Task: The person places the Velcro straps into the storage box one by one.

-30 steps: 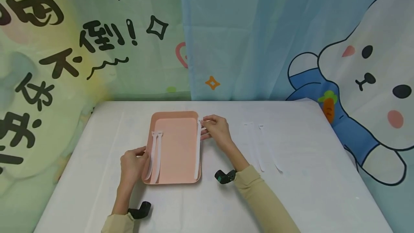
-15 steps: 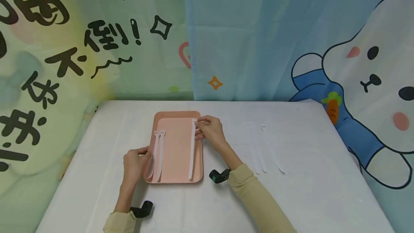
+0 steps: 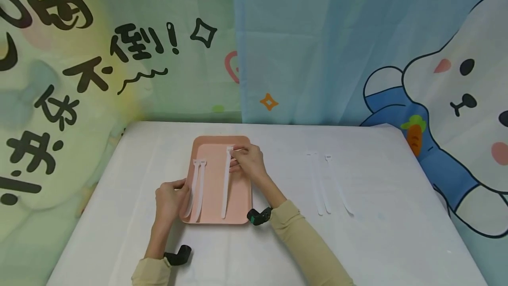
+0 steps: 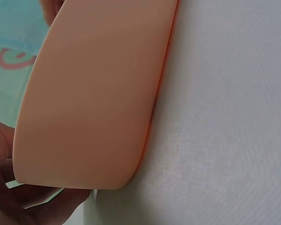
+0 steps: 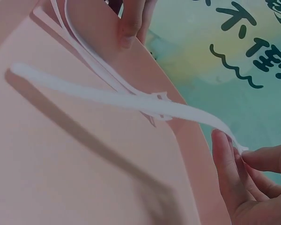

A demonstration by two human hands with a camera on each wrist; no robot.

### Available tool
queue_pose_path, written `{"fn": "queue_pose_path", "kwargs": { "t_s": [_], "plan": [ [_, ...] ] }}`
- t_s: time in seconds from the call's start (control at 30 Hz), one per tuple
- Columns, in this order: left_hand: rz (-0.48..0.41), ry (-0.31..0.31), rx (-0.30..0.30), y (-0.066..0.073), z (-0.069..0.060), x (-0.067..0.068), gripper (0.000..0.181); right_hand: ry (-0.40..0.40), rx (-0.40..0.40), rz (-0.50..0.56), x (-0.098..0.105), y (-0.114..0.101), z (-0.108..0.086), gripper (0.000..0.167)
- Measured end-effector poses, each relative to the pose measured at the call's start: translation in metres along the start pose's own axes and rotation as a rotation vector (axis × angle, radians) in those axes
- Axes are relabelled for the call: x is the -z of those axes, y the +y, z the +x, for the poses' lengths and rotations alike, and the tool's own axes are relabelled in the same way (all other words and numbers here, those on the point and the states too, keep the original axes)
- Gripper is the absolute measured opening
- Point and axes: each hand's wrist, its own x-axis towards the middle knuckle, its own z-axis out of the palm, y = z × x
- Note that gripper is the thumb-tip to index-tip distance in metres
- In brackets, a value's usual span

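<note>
A pink tray (image 3: 214, 180) stands on the table, its left rim gripped by my left hand (image 3: 168, 200). Fingers of that hand curl under the tray's end in the left wrist view, and its thumb (image 5: 132, 23) lies on the rim in the right wrist view. My right hand (image 3: 248, 162) pinches the head end of a white cable tie (image 3: 225, 189), a soft strap hanging over the tray's middle. In the right wrist view the held strap's free end is raised above a shadow. Two similar ties (image 3: 201, 189) with slotted heads lie side by side along the tray's left side.
Several more white ties (image 3: 337, 184) lie in a row on the white table (image 3: 381, 242), right of the tray. Behind the table hangs a printed cloth (image 3: 285, 47). Black cameras (image 3: 259, 216) are strapped to both wrists.
My right hand has moved left, carrying the tie from the tray's right rim to over its middle. The left hand keeps its hold on the rim. The head view has shifted slightly.
</note>
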Motion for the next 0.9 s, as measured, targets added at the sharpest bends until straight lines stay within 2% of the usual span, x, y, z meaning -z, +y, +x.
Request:
{"fn": "queue_pose_path", "kwargs": {
  "t_s": [0.6,0.9],
  "plan": [
    [-0.005,0.003,0.008,-0.001,0.0,0.0,0.027,-0.094,-0.005,0.0,-0.026,0.003,0.01,0.025],
    [-0.022,-0.007,0.007,-0.001,0.0,0.0,0.028,-0.09,-0.039,-0.089,-0.035,0.011,0.01,0.025]
  ]
}}
